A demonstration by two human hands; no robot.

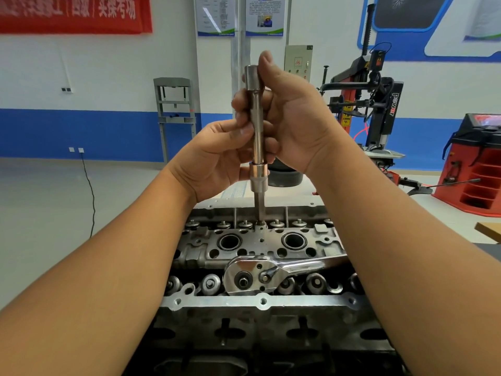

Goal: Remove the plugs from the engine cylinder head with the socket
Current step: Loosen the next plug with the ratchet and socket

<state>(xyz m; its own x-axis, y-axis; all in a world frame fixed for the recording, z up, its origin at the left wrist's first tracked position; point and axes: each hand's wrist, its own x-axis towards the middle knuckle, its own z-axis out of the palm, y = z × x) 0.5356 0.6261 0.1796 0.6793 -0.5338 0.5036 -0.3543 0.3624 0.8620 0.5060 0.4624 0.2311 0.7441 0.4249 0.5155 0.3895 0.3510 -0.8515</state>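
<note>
Both hands hold the long socket (pixel 257 126) upright over the engine cylinder head (pixel 260 267). The right hand (pixel 292 118) has its fingers wrapped round the upper shaft, and the left hand (pixel 217 156) pinches it lower down, just above the collar. Its tip sits on a fitting at the far edge of the head, between the two round plug wells (pixel 230 242) — whether a plug is inside I cannot tell. To do this well, I'd keep the shaft dead vertical and fully seated before turning. The ratchet wrench (pixel 260 275) lies loose across the head, close under the forearms — easy to knock. A tyre changer (pixel 371 104) stands well behind.
</note>
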